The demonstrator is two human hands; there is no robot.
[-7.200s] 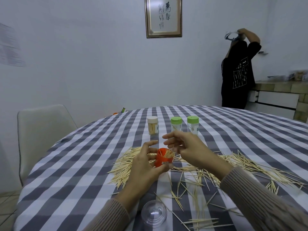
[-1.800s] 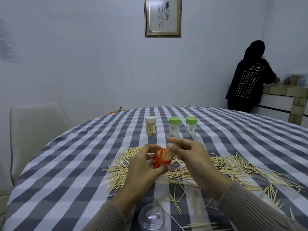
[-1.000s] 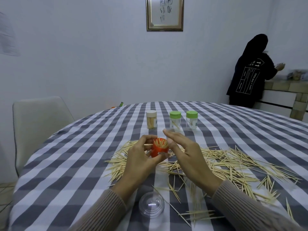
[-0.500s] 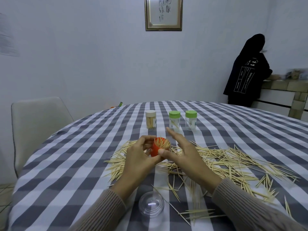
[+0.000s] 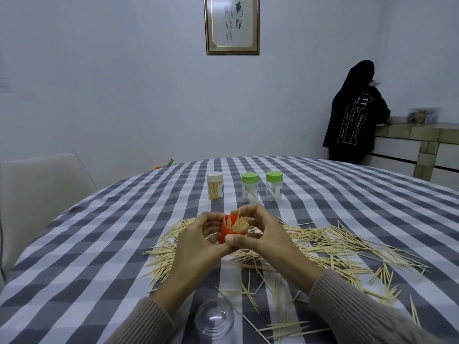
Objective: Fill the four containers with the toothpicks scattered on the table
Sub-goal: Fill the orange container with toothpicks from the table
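An orange container full of toothpicks is held above the table between both hands. My left hand grips its left side. My right hand curls round its right side, thumb across the front. Loose toothpicks lie scattered over the checked tablecloth around and to the right of my hands. Farther back stand a white-capped container packed with toothpicks and two green-capped containers holding few.
A clear plastic dome lid sits on the table near its front edge. A white chair stands at the left. A person in black stands at a counter at the far right.
My right hand has closed in round the orange container's right side. The container has tilted more upright between both hands.
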